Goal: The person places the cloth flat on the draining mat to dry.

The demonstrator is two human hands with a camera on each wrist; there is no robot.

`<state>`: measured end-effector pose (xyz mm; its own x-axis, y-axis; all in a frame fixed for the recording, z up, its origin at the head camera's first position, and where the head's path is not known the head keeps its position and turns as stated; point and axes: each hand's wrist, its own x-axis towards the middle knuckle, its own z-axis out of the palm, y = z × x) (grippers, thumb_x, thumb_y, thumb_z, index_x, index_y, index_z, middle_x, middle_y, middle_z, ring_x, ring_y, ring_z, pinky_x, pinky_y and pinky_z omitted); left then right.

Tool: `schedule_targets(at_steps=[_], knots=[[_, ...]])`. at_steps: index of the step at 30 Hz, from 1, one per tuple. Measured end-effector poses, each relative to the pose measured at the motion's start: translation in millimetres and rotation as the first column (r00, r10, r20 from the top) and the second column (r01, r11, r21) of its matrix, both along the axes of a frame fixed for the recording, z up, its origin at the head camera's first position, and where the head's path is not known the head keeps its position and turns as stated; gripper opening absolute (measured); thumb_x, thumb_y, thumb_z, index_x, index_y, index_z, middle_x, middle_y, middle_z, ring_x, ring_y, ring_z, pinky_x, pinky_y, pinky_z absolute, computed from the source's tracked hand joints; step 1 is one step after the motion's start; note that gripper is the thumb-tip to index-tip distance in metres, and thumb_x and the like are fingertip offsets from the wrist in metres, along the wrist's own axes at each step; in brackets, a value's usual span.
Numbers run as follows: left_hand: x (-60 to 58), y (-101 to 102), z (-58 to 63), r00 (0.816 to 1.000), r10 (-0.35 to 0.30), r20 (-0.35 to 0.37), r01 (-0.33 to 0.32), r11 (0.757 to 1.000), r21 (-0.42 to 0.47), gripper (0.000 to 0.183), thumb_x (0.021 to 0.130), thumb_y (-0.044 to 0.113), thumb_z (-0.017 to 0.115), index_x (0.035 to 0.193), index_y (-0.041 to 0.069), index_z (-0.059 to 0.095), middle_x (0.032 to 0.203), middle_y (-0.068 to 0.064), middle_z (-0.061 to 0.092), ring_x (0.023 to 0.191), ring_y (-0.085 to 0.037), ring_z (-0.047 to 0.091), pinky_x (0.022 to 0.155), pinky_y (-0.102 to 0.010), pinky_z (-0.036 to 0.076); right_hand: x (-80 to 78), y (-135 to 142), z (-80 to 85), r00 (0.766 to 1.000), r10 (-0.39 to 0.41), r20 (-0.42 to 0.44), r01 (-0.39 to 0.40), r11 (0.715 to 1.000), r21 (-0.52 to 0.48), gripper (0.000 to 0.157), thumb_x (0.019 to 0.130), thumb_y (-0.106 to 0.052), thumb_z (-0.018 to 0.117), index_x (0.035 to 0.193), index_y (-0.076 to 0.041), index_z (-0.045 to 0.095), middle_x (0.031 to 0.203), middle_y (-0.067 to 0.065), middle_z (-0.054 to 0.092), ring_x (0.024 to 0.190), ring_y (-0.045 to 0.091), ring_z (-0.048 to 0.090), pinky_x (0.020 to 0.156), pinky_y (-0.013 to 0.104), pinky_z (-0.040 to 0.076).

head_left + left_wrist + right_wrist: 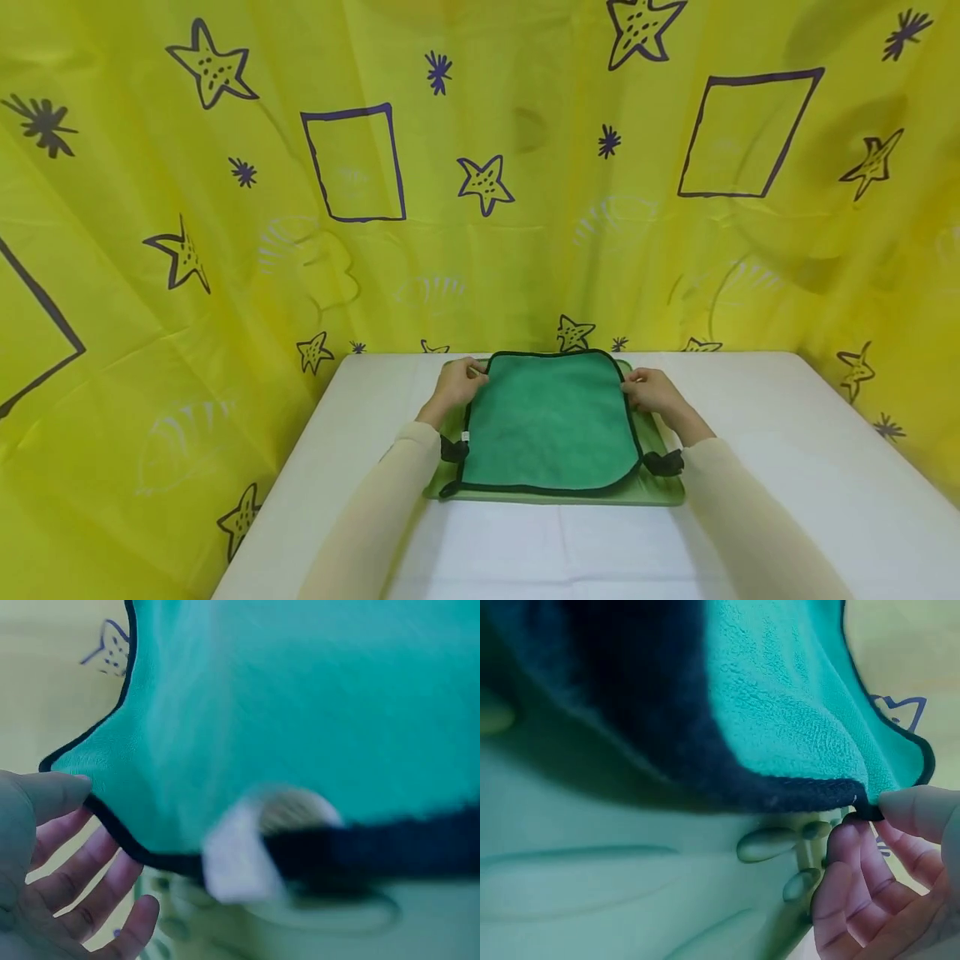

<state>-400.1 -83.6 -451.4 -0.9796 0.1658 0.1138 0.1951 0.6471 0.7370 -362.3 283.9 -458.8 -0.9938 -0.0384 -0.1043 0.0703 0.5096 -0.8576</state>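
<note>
A green cloth (551, 421) with black edging is spread over a green tray (570, 498) on the table. My left hand (459, 382) pinches the cloth's left edge near its far corner; in the left wrist view the thumb (56, 793) lies on top, fingers beneath. A small white tag (238, 862) shows on that side. At the opposite edge, my right hand (648, 390) pinches the black border between thumb and fingers. Seen from the right wrist, the cloth (795, 727) is raised there above the tray (615, 877), whose surface has molded oval shapes. Most of the tray is hidden underneath.
The tray lies on a white-covered table (750, 417). Behind and beside it hangs a yellow curtain (525, 267) printed with stars and frames, meeting the table's far edge. A black wrist strap (663, 463) is near the cloth's right edge.
</note>
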Motion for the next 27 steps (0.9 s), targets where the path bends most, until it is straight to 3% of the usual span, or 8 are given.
schedule_targets(at_steps=[4, 9, 14, 20, 24, 27], knots=[[-1.8, -7, -10.2, 1.000, 0.004, -0.021, -0.004, 1.000, -0.022, 0.024, 0.102, 0.019, 0.064, 0.119, 0.005, 0.071, 0.109, -0.017, 0.072, 0.094, -0.030, 0.069, 0.078, -0.041, 0.057, -2.2, -4, -1.2, 1.000, 0.003, -0.024, -0.002, 1.000, 0.024, 0.023, 0.103, -0.011, 0.053, 0.114, 0.010, 0.055, 0.087, 0.008, 0.058, 0.069, 0.013, 0.054, 0.062, 0.029, 0.048], [-3.6, -8, -15.3, 0.998, 0.028, -0.057, -0.030, 0.999, -0.038, 0.020, 0.101, 0.020, 0.065, 0.112, 0.007, 0.074, 0.102, -0.014, 0.073, 0.083, -0.026, 0.067, 0.070, -0.038, 0.055, -3.7, -11, -3.7, 0.997, -0.003, -0.076, 0.013, 0.992, 0.127, 0.026, 0.101, -0.013, 0.058, 0.115, 0.010, 0.060, 0.095, 0.014, 0.063, 0.074, 0.016, 0.053, 0.065, 0.030, 0.046], [-3.0, -4, -14.2, 0.993, 0.074, -0.093, -0.077, 0.997, -0.029, 0.017, 0.102, 0.020, 0.063, 0.109, 0.009, 0.074, 0.094, -0.011, 0.074, 0.075, -0.023, 0.064, 0.066, -0.036, 0.052, -2.5, -14, -2.3, 0.992, -0.042, -0.120, 0.061, 0.984, 0.166, 0.025, 0.100, -0.015, 0.060, 0.113, 0.006, 0.064, 0.107, 0.022, 0.065, 0.083, 0.023, 0.056, 0.067, 0.031, 0.046], [-1.7, -1, -7.9, 0.982, 0.148, -0.115, -0.149, 0.989, 0.005, 0.016, 0.103, 0.023, 0.062, 0.106, 0.011, 0.072, 0.091, -0.009, 0.074, 0.069, -0.020, 0.062, 0.061, -0.033, 0.049, -1.2, -13, 5.5, 0.988, -0.059, -0.141, 0.082, 0.983, 0.162, 0.024, 0.102, -0.018, 0.059, 0.113, 0.004, 0.063, 0.107, 0.024, 0.065, 0.079, 0.024, 0.056, 0.064, 0.033, 0.046], [1.4, -4, -7.9, 0.988, 0.110, -0.110, -0.116, 0.992, -0.051, 0.015, 0.101, 0.021, 0.064, 0.109, 0.012, 0.073, 0.093, -0.009, 0.074, 0.071, -0.020, 0.064, 0.061, -0.033, 0.050, 2.5, -9, 6.4, 0.995, -0.007, -0.102, 0.020, 0.991, 0.133, 0.030, 0.104, -0.018, 0.057, 0.119, 0.007, 0.059, 0.110, 0.027, 0.063, 0.086, 0.029, 0.062, 0.069, 0.035, 0.049], [9.6, -9, -5.6, 0.994, 0.023, -0.103, -0.040, 0.985, -0.166, 0.016, 0.101, 0.017, 0.064, 0.114, 0.011, 0.072, 0.103, -0.011, 0.075, 0.081, -0.025, 0.069, 0.066, -0.037, 0.054, 6.4, -1, 4.1, 0.996, 0.020, -0.085, -0.013, 0.996, 0.089, 0.033, 0.105, -0.018, 0.054, 0.124, 0.009, 0.057, 0.120, 0.032, 0.061, 0.097, 0.035, 0.067, 0.075, 0.035, 0.053]])
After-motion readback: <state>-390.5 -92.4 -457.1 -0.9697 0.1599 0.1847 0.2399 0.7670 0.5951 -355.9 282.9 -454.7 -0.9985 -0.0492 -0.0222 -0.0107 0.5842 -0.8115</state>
